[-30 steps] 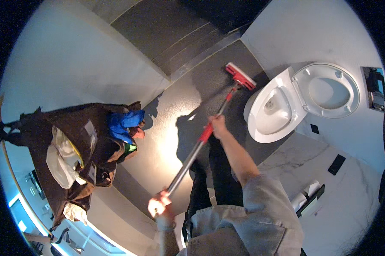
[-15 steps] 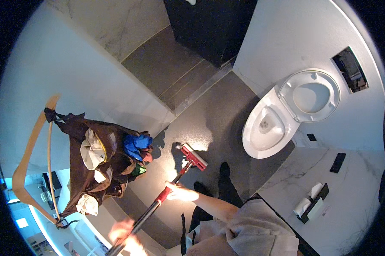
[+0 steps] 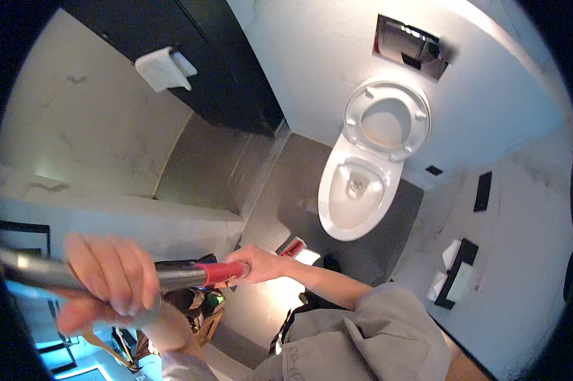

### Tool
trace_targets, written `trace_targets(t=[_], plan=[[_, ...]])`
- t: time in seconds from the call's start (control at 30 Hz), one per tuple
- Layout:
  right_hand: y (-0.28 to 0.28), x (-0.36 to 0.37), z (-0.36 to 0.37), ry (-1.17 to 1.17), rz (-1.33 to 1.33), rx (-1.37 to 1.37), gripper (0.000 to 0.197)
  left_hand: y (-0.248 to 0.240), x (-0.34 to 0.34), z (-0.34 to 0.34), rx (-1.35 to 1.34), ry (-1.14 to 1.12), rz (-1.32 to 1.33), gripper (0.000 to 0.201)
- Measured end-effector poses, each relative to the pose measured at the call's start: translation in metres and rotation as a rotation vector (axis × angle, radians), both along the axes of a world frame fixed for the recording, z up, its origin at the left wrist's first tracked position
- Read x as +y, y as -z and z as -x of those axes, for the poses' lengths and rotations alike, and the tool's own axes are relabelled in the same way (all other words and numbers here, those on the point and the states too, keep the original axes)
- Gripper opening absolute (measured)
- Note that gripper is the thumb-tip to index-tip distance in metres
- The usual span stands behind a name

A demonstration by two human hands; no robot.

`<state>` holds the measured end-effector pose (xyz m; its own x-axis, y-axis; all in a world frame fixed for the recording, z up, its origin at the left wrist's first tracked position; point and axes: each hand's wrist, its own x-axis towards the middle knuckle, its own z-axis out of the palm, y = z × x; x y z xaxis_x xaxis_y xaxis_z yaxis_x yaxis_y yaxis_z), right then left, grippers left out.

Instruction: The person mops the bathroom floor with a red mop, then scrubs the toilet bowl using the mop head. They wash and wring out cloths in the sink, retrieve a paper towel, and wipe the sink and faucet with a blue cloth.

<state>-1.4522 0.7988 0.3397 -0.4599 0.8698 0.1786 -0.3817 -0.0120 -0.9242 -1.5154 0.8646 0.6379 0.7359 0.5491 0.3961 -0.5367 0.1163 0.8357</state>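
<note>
A floor mop with a dark pole (image 3: pixel 178 277) slants across the lower left of the view. My left hand (image 3: pixel 112 276) is wrapped round the upper pole, close to the camera and slightly blurred. Farther down, my right hand (image 3: pixel 254 263) grips the pole at its red sleeve (image 3: pixel 219 273). Beyond that hand shows the red and white mop head (image 3: pixel 293 246), low by the floor; whether it touches the floor I cannot tell. My right hand and forearm hide the lower pole.
A white toilet (image 3: pixel 331 200) stands right of the mop head, lid raised. Beneath the pole, a wooden-framed dark bag (image 3: pixel 194 305) holds cloths, partly hidden. A black cabinet (image 3: pixel 223 76) with a white towel (image 3: pixel 162 70) is at the far left. A black paper holder (image 3: pixel 464 270) hangs on the right wall.
The pole has swung up closer to the camera and lies flatter across the view, both hands still on it. The view has shifted, and the bag is now largely behind the pole and hand.
</note>
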Motion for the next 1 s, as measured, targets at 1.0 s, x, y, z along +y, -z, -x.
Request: trace_targets(t=[1.0], plan=[[0.123, 0.024, -0.445, 2.309, 0.800, -0.379, 0.028, 0.200, 0.252, -0.426, 0.236, 0.313, -0.581, 0.020]])
